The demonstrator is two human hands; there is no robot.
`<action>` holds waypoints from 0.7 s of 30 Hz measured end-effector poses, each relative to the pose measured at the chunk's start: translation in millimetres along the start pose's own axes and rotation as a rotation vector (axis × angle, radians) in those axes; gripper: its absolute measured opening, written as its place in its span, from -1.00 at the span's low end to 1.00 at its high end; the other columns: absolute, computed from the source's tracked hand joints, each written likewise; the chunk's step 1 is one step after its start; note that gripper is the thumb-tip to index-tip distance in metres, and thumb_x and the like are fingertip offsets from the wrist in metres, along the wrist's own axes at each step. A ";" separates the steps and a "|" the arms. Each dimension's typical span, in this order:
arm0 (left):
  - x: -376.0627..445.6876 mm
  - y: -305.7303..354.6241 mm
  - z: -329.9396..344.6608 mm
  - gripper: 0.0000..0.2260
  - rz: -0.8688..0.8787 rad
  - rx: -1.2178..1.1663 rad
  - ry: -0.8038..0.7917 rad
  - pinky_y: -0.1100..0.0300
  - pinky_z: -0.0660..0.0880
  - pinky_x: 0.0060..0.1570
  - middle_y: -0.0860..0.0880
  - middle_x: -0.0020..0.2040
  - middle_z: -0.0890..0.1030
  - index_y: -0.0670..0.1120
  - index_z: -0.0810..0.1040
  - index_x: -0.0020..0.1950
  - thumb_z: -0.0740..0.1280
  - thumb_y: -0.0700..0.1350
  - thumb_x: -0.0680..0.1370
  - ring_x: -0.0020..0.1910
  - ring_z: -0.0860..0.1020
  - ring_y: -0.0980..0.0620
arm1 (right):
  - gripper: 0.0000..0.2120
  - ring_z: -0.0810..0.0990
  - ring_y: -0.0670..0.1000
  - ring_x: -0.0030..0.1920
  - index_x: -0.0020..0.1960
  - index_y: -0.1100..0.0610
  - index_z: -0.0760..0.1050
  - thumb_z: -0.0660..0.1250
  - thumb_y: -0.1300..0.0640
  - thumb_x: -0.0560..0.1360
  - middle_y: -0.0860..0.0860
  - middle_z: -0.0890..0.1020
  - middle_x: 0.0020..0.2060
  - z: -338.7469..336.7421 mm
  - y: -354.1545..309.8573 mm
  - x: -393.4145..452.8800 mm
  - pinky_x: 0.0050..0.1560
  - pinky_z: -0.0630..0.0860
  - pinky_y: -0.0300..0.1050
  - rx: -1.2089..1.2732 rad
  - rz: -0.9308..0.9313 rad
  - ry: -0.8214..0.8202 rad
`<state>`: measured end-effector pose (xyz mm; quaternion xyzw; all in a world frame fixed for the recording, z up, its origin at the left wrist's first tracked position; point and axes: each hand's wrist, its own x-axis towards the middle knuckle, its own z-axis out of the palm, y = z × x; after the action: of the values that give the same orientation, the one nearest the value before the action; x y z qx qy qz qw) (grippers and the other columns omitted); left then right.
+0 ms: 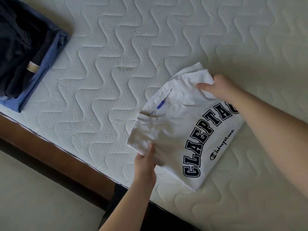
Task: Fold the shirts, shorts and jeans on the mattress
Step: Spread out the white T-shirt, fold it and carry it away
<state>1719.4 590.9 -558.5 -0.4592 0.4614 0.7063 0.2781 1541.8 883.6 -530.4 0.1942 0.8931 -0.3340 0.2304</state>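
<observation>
Both hands grip "CLAEPTA…" white shirt (175, 130).

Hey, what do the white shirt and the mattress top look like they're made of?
The white shirt looks like matte cotton knit, probably jersey or light fleece: it creases softly where both hands grip it, and the navy lettering looks printed on. The mattress top looks like pale quilted fabric over padding, with stitched zigzag channels that puff between seams; the exact fibre cannot be told.
</observation>
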 end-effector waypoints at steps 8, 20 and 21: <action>-38.1 53.0 9.2 -0.64 0.321 0.291 -0.209 0.07 0.53 0.10 -0.03 0.14 0.68 0.10 0.66 0.14 0.45 0.24 0.44 0.17 0.63 -0.01 | -0.76 0.57 -0.05 -0.22 -0.13 0.11 0.59 0.42 -0.07 0.50 -0.10 0.63 -0.28 -22.7 6.7 -101.1 -0.22 0.42 -0.21 0.312 0.037 0.232; -161.2 172.8 16.0 -0.59 0.664 0.633 -0.213 0.10 0.58 -0.04 0.08 0.05 0.71 0.20 0.63 0.12 0.31 0.41 0.43 0.04 0.67 0.09 | -0.53 0.71 -0.01 -0.06 -0.04 -0.13 0.67 0.48 -0.41 0.21 -0.06 0.74 -0.13 -46.9 -44.8 -257.9 0.01 0.60 0.02 0.928 0.083 0.341; -177.5 180.0 14.8 -0.60 0.688 0.658 -0.203 0.23 0.58 -0.11 0.11 0.02 0.71 0.23 0.63 0.10 0.29 0.43 0.43 0.00 0.67 0.14 | -0.59 0.71 -0.01 -0.07 -0.04 -0.12 0.67 0.48 -0.37 0.26 -0.06 0.74 -0.13 -51.4 -51.4 -270.7 0.02 0.60 0.04 0.936 0.081 0.334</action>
<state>1641.8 534.4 -324.2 -0.0965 0.7561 0.6149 0.2023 1723.1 830.6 -323.4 0.3620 0.6641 -0.6541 -0.0147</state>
